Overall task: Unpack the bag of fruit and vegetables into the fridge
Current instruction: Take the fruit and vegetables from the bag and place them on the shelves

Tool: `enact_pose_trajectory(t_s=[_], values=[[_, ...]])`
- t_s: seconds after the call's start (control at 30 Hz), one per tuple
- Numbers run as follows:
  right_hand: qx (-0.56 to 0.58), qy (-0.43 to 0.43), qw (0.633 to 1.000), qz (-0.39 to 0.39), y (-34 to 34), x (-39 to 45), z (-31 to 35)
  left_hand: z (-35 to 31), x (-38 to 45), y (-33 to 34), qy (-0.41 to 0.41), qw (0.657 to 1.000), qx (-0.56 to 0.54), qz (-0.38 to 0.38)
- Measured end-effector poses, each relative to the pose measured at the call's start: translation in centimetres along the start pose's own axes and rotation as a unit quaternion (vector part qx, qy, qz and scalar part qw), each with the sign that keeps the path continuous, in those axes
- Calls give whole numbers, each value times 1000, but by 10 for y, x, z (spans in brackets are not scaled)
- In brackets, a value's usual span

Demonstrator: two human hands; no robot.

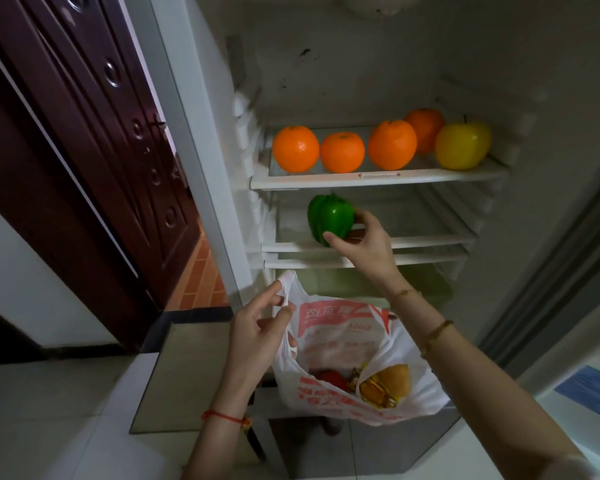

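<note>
My right hand point(362, 244) grips a green bell pepper point(329, 218) at the front edge of the fridge's second shelf point(413, 240). The left hand point(257, 334) holds one handle of a white and red plastic bag point(340, 341) hanging below the shelves. Inside the bag I see a red item point(331, 380) and a yellow-brown item point(387, 384). On the upper shelf point(326, 180) sit several oranges point(296, 148) in a row and a yellow apple point(461, 145) at the right end.
The fridge door's edge point(201, 188) stands open on the left, with a dark wooden door point(94, 143) beyond it. A third shelf point(309, 261) lies just under the second. A drawer front point(184, 375) sticks out at lower left. Pale floor tiles lie below.
</note>
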State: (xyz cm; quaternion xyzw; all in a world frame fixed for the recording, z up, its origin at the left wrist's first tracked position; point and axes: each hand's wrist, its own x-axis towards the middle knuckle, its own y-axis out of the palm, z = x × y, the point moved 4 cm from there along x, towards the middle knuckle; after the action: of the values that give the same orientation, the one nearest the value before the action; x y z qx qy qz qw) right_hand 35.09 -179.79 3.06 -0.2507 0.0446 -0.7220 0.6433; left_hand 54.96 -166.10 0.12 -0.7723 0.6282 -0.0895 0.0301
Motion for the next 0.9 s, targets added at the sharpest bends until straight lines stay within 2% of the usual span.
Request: enact_pose_trajectory(t_s=[0.27, 0.5, 0.67, 0.8, 0.87, 0.9], values=[[1, -14, 1000, -9, 57, 35, 3, 1, 4, -2, -14, 1000, -19, 3], [2, -3, 999, -33, 74, 37, -5, 5, 4, -2, -25, 999, -22, 2], [22, 16, 999, -30, 70, 33, -8, -1, 1, 1, -24, 1000, -15, 2], [14, 6, 997, -69, 39, 7, -3, -3, -3, 4, -22, 1000, -9, 5], [-5, -6, 999, -45, 22, -15, -9, -4, -6, 5, -20, 1000, -3, 6], [-12, -2, 1000, -6, 17, -28, -15, -4, -8, 4, -18, 1000, -3, 4]])
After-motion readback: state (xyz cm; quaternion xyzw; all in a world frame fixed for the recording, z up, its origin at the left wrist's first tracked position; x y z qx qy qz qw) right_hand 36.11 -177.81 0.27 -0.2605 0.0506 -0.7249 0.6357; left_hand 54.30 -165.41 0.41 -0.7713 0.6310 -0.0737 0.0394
